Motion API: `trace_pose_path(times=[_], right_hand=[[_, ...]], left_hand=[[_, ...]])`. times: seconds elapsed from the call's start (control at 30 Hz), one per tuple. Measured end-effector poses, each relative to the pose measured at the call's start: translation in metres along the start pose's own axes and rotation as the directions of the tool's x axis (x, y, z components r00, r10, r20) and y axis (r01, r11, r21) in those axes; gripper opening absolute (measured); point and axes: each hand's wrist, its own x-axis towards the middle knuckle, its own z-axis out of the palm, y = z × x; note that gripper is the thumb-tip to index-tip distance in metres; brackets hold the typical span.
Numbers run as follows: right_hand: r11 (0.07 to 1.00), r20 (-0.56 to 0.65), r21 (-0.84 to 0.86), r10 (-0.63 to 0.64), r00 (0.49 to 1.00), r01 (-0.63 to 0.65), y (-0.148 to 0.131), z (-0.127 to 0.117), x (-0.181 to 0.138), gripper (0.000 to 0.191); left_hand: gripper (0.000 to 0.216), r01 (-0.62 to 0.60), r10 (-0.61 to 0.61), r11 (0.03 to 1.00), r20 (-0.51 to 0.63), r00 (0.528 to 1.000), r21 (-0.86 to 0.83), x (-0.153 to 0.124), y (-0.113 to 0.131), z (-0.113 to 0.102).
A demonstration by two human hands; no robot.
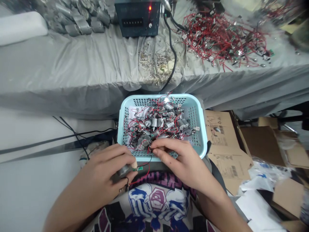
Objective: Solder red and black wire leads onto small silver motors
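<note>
A person's two bare hands work just above the near rim of a light blue plastic basket (190, 100), which seems to rest on their lap, close to the body and within easy reach of both hands. The left hand (101, 174) is closed around a small silver motor (123, 170), holding it steady at the near left, with a small green circuit board (138, 168) and a red wire (142, 177) close by its fingertips. The right hand (178, 158) reaches over the near rim, its thumb and forefinger pinched on a thin dark wire (150, 154) that appears to run toward the motor. The hands are apart but close, and this wire seems to link them.

The basket holds a tangled heap of motors with wires (154, 124), lying on white paper (131, 116). Beyond it, a table under a gray sheet (72, 64) carries a dark control box with a lit red light (137, 19), a pile of silver motors (79, 22) at far left and a mound of red wires (222, 38) at far right. Flattened cardboard (224, 141) lies on the near right, away from the work.
</note>
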Motion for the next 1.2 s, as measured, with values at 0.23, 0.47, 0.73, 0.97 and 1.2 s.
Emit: trace_pose_path(times=[0.23,0.47,0.73,0.97,1.2], right_hand=[[0.999,0.058,-0.032,-0.037,0.998,0.039,0.004,0.009,0.003,0.021],[0.985,0.053,-0.17,-0.02,0.998,0.029,0.002,0.016,0.007,0.021],[0.977,0.111,-0.187,-0.081,0.991,0.101,0.0,0.01,0.004,0.034],[0.959,0.261,-0.261,-0.037,0.965,0.108,-0.005,0.004,0.0,0.025],[0.977,0.125,-0.171,-0.104,0.987,0.125,-0.001,0.007,0.003,0.024]], left_hand=[[0.014,0.014,-0.014,1.0,0.033,0.999,-0.009,-0.004,-0.005,0.003],[0.014,0.062,-0.062,0.998,0.034,0.998,-0.009,-0.008,-0.007,0.001],[0.014,0.071,-0.071,0.998,0.024,0.997,-0.003,-0.02,-0.015,0.0],[0.014,0.074,-0.074,0.997,0.012,0.997,-0.027,-0.02,-0.013,-0.004],[0.014,0.012,-0.011,1.0,0.039,0.999,-0.026,-0.014,-0.011,-0.006]])
